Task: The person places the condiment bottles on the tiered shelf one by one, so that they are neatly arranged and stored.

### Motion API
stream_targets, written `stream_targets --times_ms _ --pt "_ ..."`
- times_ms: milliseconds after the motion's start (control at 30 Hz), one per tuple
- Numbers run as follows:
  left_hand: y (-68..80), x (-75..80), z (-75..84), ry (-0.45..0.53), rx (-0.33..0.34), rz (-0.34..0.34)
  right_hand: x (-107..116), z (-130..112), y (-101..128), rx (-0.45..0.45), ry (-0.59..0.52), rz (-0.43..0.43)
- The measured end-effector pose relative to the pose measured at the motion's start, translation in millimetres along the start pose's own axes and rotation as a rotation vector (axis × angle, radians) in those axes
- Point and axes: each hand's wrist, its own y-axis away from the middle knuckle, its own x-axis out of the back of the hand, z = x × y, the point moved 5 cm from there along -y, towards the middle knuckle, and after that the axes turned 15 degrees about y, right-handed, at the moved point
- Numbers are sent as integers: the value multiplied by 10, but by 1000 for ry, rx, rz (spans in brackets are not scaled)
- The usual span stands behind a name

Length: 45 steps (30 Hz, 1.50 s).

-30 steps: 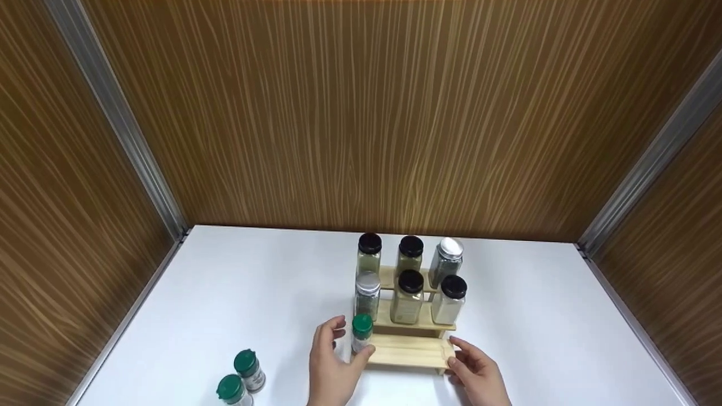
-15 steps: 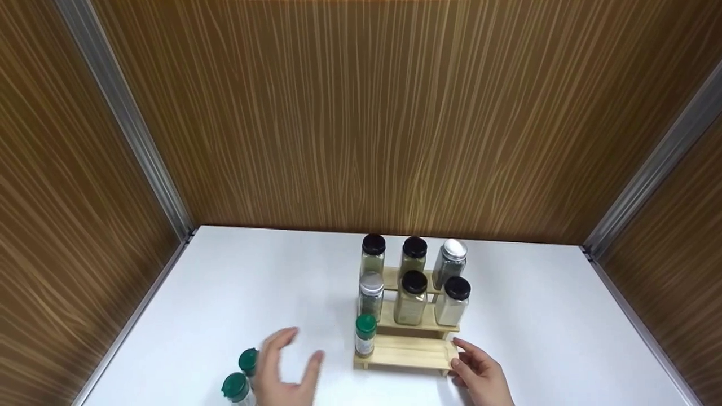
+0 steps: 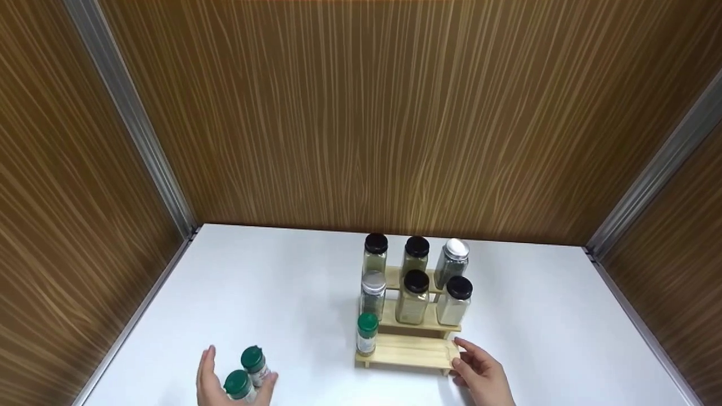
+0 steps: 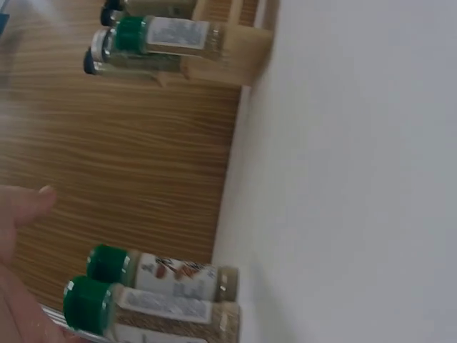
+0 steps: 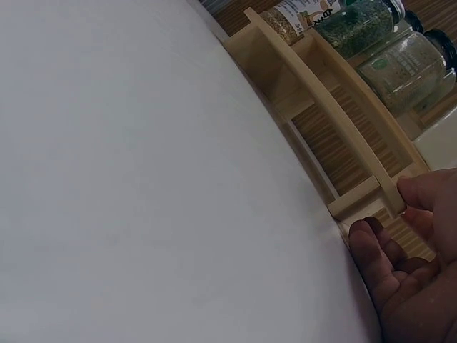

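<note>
Fingers spread, my left hand [image 3: 210,379] now cups the nearer of two green-capped jars [image 3: 239,387] at the table's [image 3: 282,293] front left without closing on it; a second ago it was letting go of the green jar [image 3: 366,334] that now stands free on the rack's [image 3: 412,353] lowest step, left end. My right hand [image 3: 479,369] has not moved: fingers loosely bent, thumb and fingertips [image 5: 421,193] rest against the rack's front right corner. Six other jars stand unchanged on the two upper steps.

Left hand [image 3: 217,383] around green-capped jars [image 3: 246,373]
</note>
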Motion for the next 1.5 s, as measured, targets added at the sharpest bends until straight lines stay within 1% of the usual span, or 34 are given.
stream_targets --times_ms 33,100,133,200,300,367,433,533,567,633,700,800,867,967,1033,1067,1133,1267,1367,1400,1500 --pt "37 24 23 -10 44 -34 -4 1 2 1 -3 -4" --pt "85 58 -63 -26 118 -107 -8 -1 7 6 -7 -13" --pt "100 72 -116 -17 154 -145 -7 -2 9 10 -7 -16" --pt "99 76 -268 -12 220 -209 2 -5 12 22 -9 -15" --pt "50 59 -509 20 315 -313 16 -10 17 38 -7 -11" --pt "12 43 -631 38 350 -370 18 -13 21 42 -10 -11" --pt "-12 35 -702 86 373 -419 19 -18 25 42 -10 -11" --pt "-8 30 -725 155 409 -467 23 -21 30 32 -11 -4" --pt "-5 33 -717 165 420 -476 23 -21 28 31 -10 -3" --pt "2 41 -692 170 421 -480 22 -20 28 30 -12 -2" --pt "5 53 -663 153 403 -465 21 -20 30 31 -12 -3" --pt "6 64 -619 109 347 -408 20 -23 32 40 -14 -8" --pt "15 60 -596 107 338 -384 21 -22 31 44 -12 -11" --pt "29 34 -551 116 337 -387 20 -19 26 55 -6 -16" --pt "55 6 -492 122 335 -404 19 -16 24 61 -4 -19" --pt "73 -8 -450 124 325 -401 19 -16 25 61 -5 -19" --pt "111 -47 -334 135 274 -379 18 -18 25 59 -10 -20" --pt "196 -152 1 143 95 -263 20 -26 25 62 -18 -17" --pt "242 -244 273 146 -17 -210 23 -26 27 71 -20 -17" --pt "251 -276 351 158 -33 -196 22 -26 29 71 -19 -18" --pt "252 -384 560 212 -46 -195 19 -25 33 68 -15 -19"
